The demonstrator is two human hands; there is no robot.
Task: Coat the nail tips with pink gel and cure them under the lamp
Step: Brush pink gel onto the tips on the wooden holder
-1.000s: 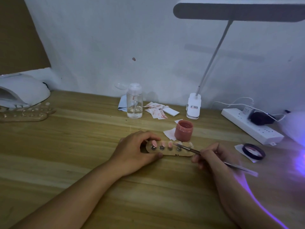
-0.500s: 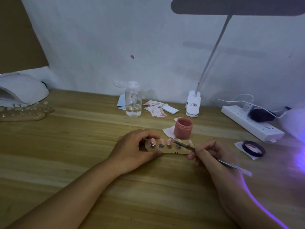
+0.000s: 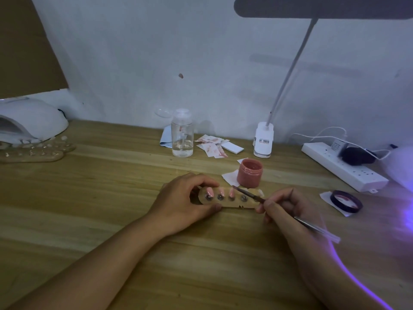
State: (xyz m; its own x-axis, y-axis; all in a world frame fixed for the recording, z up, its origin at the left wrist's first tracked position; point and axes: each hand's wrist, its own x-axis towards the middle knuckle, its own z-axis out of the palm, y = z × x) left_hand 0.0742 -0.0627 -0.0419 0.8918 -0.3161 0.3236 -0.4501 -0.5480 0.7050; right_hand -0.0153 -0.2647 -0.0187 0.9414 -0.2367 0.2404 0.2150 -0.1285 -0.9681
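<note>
Left hand (image 3: 181,202) grips the left end of the wooden holder strip (image 3: 234,205): thumb on the near edge, other fingers curled over the far edge. Strip lies flat on the surface (image 3: 89,198), centre of view, long axis left-right.

Nail tips (image 3: 231,193) stand in a row on the strip. The three nearest the left hand are pink. The ones further right look paler, possibly uncoated, but the light is too dim to be sure.

Right hand (image 3: 288,209) holds the brush (image 3: 248,194) like a pen, fingers pinched closed on the shaft near the ferrule. The handle trails back to the right past the hand. The bristle end sits at the far end of the third pink tip.

Open pink gel jar (image 3: 249,173) is just behind the strip on a paper wipe. Its dark lid (image 3: 346,201) lies to the right on another wipe.

White curing lamp (image 3: 31,124) is at far left, well apart from the hands, with more holder strips (image 3: 33,153) lying in front of it.

Back row along the wall: clear pump bottle (image 3: 182,139), pink-stained wipes (image 3: 212,145), desk lamp base (image 3: 264,142), power strip (image 3: 344,166). Purple glow at the right edge.
</note>
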